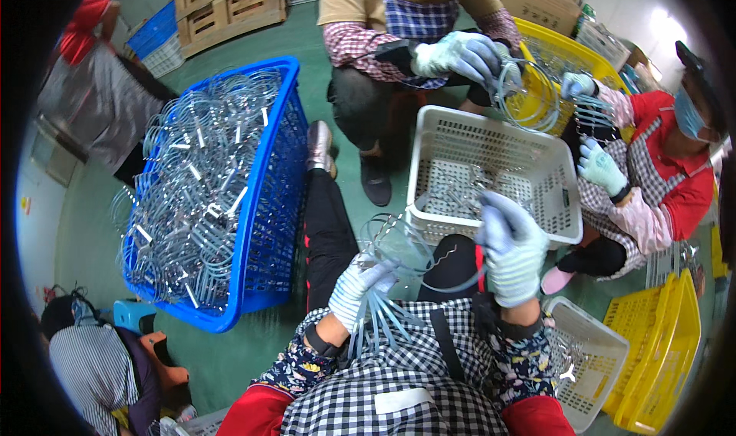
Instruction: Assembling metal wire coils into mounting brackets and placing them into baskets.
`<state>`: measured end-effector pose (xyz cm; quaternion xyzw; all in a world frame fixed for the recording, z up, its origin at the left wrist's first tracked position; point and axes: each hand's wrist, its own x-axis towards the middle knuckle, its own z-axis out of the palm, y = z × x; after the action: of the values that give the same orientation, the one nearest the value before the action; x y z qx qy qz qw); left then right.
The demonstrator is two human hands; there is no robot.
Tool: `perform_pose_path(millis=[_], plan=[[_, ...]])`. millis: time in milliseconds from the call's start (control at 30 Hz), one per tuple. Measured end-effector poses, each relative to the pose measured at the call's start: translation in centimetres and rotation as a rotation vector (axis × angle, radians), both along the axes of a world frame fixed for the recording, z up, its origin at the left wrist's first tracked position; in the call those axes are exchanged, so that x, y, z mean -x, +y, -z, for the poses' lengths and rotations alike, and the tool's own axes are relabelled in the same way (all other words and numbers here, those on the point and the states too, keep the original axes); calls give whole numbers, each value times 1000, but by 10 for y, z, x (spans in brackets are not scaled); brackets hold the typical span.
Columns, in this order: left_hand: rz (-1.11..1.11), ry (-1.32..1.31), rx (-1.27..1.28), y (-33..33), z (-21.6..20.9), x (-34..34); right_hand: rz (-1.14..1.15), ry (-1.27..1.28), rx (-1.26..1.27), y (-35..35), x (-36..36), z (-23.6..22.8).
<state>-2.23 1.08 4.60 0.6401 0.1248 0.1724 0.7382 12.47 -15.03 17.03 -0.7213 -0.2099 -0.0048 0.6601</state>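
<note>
My left hand (360, 289), in a striped white glove, is closed around several thin metal bands (386, 322). Their straight ends fan out below the fist, over my checked apron, and their curved parts loop above and to the right. To the right of the loops, my gloved right hand (512, 248) is raised with its fingers bent together. Whatever lies between those fingertips, if anything, is hidden. Just beyond it is a white plastic basket (568, 215) with small shiny metal parts (475, 187) on its bottom.
At the left, a blue basket (268, 206) is heaped with curved metal bands. A co-worker (418, 14) sits opposite, holding metal rings; another (652, 168) sits at the right. A second white basket (613, 352) and stacked yellow baskets (652, 344) are at the lower right.
</note>
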Motion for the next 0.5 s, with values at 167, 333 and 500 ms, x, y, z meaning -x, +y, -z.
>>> perform_pose_path(millis=[167,333,500], plan=[[15,36,-189,0,-6,4,-103,70,126,11,-10,9],[-2,-93,757,-8,-13,4,-169,59,204,-3,-10,32],[-59,96,642,-10,-40,-2,-272,270,126,0,-6,36]])
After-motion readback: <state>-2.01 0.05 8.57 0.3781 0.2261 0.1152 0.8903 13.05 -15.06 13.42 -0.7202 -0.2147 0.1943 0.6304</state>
